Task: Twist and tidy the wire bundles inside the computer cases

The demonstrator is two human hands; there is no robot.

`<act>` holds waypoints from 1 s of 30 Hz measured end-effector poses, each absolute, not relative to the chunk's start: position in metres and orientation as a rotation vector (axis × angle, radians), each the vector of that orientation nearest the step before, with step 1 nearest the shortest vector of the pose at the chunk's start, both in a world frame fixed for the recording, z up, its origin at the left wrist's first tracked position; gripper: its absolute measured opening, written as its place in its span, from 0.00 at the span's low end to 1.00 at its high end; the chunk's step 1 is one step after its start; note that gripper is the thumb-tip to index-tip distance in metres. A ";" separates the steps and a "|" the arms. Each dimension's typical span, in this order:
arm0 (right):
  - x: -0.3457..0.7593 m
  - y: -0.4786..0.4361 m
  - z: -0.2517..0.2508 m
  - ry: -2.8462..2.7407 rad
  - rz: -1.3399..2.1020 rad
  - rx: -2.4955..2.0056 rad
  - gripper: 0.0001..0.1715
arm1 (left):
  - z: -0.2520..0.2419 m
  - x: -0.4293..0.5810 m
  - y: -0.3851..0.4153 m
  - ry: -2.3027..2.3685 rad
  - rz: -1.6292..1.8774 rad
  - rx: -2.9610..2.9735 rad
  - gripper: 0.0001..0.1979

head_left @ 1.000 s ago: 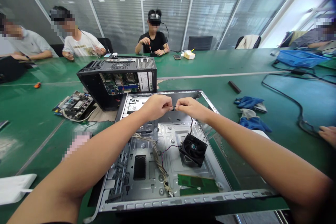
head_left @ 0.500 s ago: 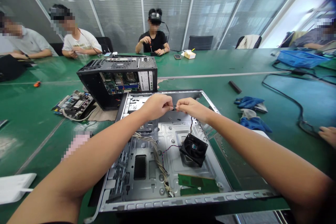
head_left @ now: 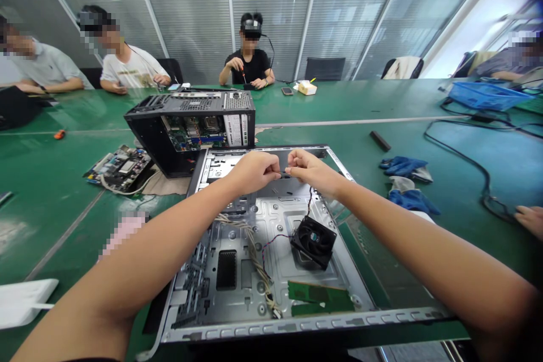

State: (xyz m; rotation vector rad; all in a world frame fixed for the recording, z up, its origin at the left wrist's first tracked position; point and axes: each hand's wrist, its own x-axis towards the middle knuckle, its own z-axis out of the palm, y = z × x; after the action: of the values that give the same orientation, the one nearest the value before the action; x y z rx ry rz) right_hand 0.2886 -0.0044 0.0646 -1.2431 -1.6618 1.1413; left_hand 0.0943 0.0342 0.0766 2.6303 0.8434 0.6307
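Note:
My left hand (head_left: 258, 171) is closed in a pinch above the far end of an open metal computer case (head_left: 271, 206). Close to its right, my right hand (head_left: 316, 174) has its thumb tip near the left fingertips, with its index finger raised and curled. A tiny dark piece shows between the fingertips, too small to name. Below my right hand, a black cooling fan (head_left: 314, 240) lies tilted in the case, with a twisted wire rising from it toward that hand. Green memory sticks (head_left: 320, 293) and a bundle of beige cables (head_left: 257, 254) also lie in the case.
Behind stands a second black computer case (head_left: 146, 141) with a board inside. A loose circuit board (head_left: 121, 168) is at left. Blue gloves (head_left: 407, 167), a dark bar (head_left: 379, 140) and a black cable (head_left: 462, 155) lie at right. Several people sit around the green table (head_left: 339, 107).
My right index finger has lifted away from the thumb, and the right hand has opened slightly. My left hand has stayed nearly still. A person at the far left has moved a hand outward.

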 end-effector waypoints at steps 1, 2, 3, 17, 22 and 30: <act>0.289 -0.005 0.065 -1.650 1.143 -1.221 0.13 | 0.076 0.094 0.034 0.848 0.625 2.626 0.03; 0.289 -0.005 0.065 -1.649 1.149 -1.208 0.13 | 0.076 0.094 0.035 0.850 0.620 2.623 0.03; 0.289 -0.005 0.065 -1.655 1.155 -1.200 0.13 | 0.076 0.094 0.035 0.851 0.616 2.622 0.03; 0.290 -0.003 0.065 -1.742 1.092 -1.305 0.08 | 0.074 0.095 0.037 0.845 0.601 2.626 0.03; 0.291 -0.003 0.065 -1.832 1.028 -1.361 0.11 | 0.073 0.095 0.037 0.815 0.596 2.637 0.03; 0.291 -0.004 0.066 -1.856 1.077 -1.360 0.11 | 0.072 0.095 0.040 0.817 0.585 2.637 0.03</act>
State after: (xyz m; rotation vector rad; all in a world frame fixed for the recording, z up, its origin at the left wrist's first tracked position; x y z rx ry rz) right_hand 0.2905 -0.0042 0.0661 -1.3601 -1.8563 1.0766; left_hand 0.0952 0.0395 0.0717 2.6366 0.8168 0.5846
